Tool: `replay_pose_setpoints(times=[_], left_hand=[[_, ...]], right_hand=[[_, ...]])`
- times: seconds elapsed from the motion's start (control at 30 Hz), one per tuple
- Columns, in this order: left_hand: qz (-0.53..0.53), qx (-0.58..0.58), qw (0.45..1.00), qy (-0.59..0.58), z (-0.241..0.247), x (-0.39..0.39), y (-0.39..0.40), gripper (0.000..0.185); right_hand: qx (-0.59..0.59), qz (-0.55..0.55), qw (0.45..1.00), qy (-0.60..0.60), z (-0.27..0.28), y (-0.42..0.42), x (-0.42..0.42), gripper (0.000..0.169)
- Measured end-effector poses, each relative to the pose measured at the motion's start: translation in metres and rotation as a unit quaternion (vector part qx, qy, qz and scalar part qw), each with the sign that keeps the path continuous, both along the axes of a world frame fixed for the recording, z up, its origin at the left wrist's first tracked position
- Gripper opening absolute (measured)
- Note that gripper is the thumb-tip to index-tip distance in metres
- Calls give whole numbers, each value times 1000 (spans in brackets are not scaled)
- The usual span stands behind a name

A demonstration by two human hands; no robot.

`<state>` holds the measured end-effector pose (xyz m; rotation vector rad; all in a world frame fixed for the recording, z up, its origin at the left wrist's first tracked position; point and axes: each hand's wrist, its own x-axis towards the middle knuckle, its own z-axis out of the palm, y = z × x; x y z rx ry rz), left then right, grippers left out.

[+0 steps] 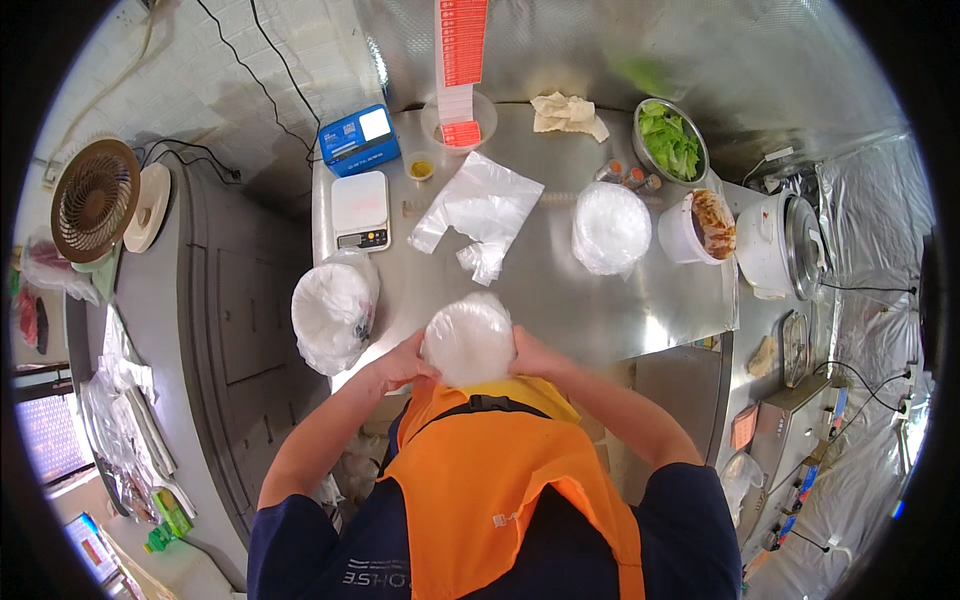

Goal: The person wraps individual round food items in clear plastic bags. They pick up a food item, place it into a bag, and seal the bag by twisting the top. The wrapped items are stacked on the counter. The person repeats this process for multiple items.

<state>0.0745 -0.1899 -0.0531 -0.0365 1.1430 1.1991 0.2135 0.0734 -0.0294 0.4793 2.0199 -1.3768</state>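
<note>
Between my two hands, close to my apron at the front edge of the steel table (600,315), is a rounded white container that looks wrapped in clear plastic (469,339). My left hand (411,361) grips its left side, and my right hand (529,352) holds its right side. Beyond it lies a crumpled plastic bag (487,202). A similar plastic-covered stack (612,228) stands to the right on the table. At the left front corner sits a bag-lined container (334,311).
A kitchen scale (360,210), a blue label printer (360,140) and a small cup of yellow powder (421,169) stand at the left. Rightward are a steel bowl of lettuce (670,142), a sauce-smeared tub (697,227) and a white cooker (766,244). A cloth (568,115) lies at the back.
</note>
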Motion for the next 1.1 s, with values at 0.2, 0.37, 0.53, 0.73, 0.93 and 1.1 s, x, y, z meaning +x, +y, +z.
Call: replay_pose_setpoints(times=[0.2, 0.37, 0.53, 0.73, 0.93, 1.1], left_hand=[[122, 46, 989, 76, -17, -2, 20, 109], [200, 79, 973, 84, -44, 13, 5, 95], [30, -80, 834, 545, -32, -4, -18, 50], [-243, 149, 608, 741, 17, -1, 83, 48], [-350, 63, 563, 746, -38, 8, 92, 77], [-401, 30, 563, 722, -47, 10, 98, 76]], right_hand=[[56, -104, 952, 281, -61, -12, 4, 75], [170, -115, 947, 248, -85, -6, 26, 63], [166, -110, 942, 272, -60, 47, 19, 43], [272, -71, 865, 416, -21, 13, -52, 39], [325, -24, 904, 278, -65, -3, -48, 40], [310, 26, 934, 177, -56, 9, -69, 33]])
